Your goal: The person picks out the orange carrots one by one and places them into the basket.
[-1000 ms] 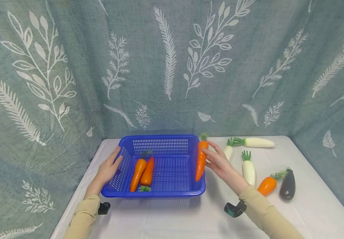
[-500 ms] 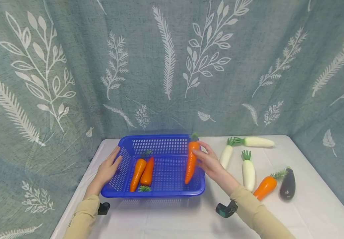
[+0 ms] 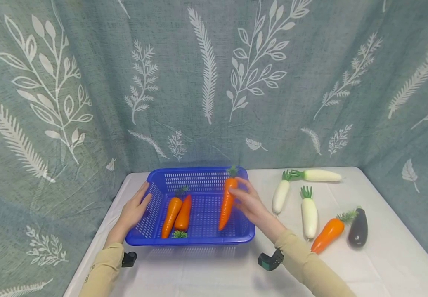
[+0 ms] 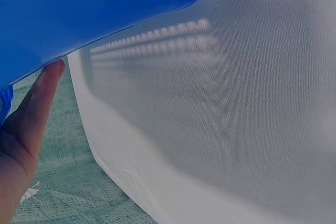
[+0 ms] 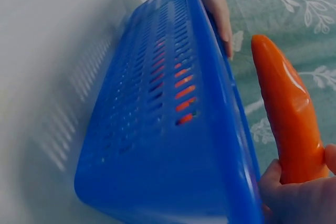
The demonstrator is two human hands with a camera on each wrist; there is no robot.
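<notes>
My right hand point(image 3: 249, 201) holds a large orange carrot point(image 3: 228, 203) by its upper part, thumb and fingers on either side. The carrot hangs tilted over the right half of a blue basket point(image 3: 190, 240), tip toward me, green top at the back. In the right wrist view the carrot point(image 5: 289, 108) stands above the basket rim point(image 5: 226, 93). My left hand point(image 3: 133, 208) rests with fairly straight fingers against the basket's left side; in the left wrist view its fingers point(image 4: 39, 103) touch the blue wall. Inside lie two carrots, an orange one point(image 3: 171, 216) and a redder one point(image 3: 183, 214).
Three white radishes point(image 3: 309, 216) lie right of the basket on the white table point(image 3: 199, 274). Farther right are another carrot point(image 3: 327, 235) and a dark eggplant point(image 3: 358, 229). A patterned green curtain point(image 3: 184, 82) hangs behind and at both sides.
My right hand has moved left with the carrot, from the basket's right rim to over its inside. The left hand and the basket have stayed about where they were.
</notes>
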